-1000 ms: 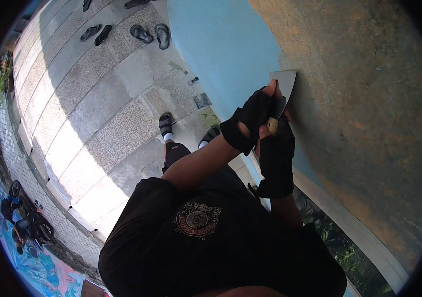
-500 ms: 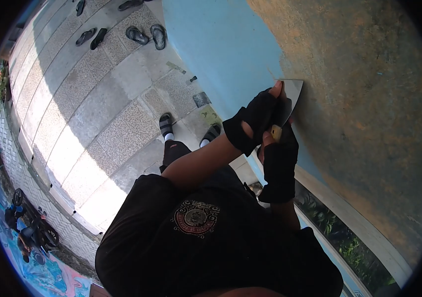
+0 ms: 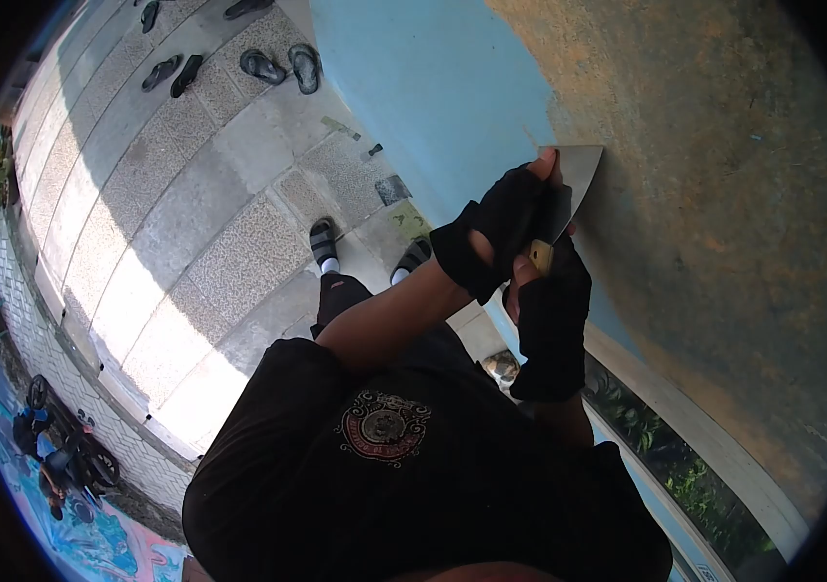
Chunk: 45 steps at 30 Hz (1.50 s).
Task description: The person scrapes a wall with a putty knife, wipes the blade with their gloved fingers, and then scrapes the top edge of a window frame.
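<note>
A wide metal scraper (image 3: 576, 171) lies with its blade flat against the wall (image 3: 724, 194), at the line where light blue paint (image 3: 433, 87) meets bare brownish plaster. My left hand (image 3: 496, 233), in a black fingerless glove, presses on the back of the blade with its fingertips. Just below it, my right hand (image 3: 551, 315), also gloved, is closed around the scraper's yellowish handle (image 3: 539, 256). Both hands sit close together on the tool.
Below me lies a tiled pavement (image 3: 190, 223) with several sandals (image 3: 277, 66) scattered at the far end. My feet in sandals (image 3: 324, 242) stand near the wall's base. A white ledge (image 3: 704, 427) with greenery runs along the right. A motorbike (image 3: 69, 456) is parked lower left.
The scraper and both hands have shifted a little to the right along the wall, onto the bare plaster. The grip on the tool is unchanged.
</note>
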{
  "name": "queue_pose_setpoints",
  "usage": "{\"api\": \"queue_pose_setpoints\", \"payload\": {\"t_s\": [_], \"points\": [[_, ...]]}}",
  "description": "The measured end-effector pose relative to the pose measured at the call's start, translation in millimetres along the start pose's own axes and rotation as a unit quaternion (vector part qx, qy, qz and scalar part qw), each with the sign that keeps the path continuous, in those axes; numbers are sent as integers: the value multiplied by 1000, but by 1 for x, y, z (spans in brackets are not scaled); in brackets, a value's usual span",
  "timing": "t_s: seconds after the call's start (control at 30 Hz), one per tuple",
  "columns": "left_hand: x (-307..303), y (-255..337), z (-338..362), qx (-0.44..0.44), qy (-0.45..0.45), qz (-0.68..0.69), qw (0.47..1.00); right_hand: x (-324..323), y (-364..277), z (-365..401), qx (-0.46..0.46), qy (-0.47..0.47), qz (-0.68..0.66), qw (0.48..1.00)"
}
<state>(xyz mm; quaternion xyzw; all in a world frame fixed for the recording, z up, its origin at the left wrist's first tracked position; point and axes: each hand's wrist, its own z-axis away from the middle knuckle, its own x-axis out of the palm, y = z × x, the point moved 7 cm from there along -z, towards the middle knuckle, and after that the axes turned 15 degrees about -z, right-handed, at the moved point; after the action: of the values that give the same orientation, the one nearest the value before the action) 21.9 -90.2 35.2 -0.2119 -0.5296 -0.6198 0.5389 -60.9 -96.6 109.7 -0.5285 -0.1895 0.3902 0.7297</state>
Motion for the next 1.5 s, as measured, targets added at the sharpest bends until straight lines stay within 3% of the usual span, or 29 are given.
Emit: {"api": "queue_pose_setpoints", "payload": {"t_s": [0.03,0.07,0.2,0.27,0.43,0.5,0.53,0.6,0.7,0.73,0.8,0.93,1.0,1.03,1.1,1.23,1.37,1.5], "points": [[2,-4,1,-3,-1,2,1000,2,1,2,53,18,40,998],[5,-2,2,23,3,-14,1000,-5,0,0,-78,32,110,990],[9,13,6,58,8,-39,998,-8,-1,-1,-128,44,3,991],[0,18,-2,60,-2,-20,998,1,7,-14,43,4,92,995],[11,15,6,57,-20,-21,998,-1,2,-4,-62,39,4,997],[4,20,6,58,-6,-33,998,0,7,-7,31,27,59,997],[2,22,7,49,-17,-21,998,-2,9,-3,36,30,63,997],[0,20,0,44,-5,-31,999,4,1,-7,-60,40,78,994],[8,19,9,16,17,-34,999,5,2,0,-101,88,-22,991],[5,23,6,52,-7,-40,998,5,0,-5,-99,89,-22,991],[0,23,7,37,-14,-35,999,8,5,-10,-12,43,77,996],[11,16,12,17,2,-14,1000,5,-5,1,-70,56,33,995],[7,18,11,12,0,-19,1000,3,2,6,95,57,71,991],[5,17,11,7,-5,-25,1000,1,11,6,97,63,70,991],[7,11,10,1,-29,-21,999,-3,14,5,-40,82,108,990],[7,11,6,-2,6,-4,1000,-1,1,0,-35,52,67,996],[-16,16,-6,32,-15,19,999,11,4,-11,-35,27,135,990],[-2,7,-1,52,14,-55,997,14,-4,-10,-82,38,122,988]]}}
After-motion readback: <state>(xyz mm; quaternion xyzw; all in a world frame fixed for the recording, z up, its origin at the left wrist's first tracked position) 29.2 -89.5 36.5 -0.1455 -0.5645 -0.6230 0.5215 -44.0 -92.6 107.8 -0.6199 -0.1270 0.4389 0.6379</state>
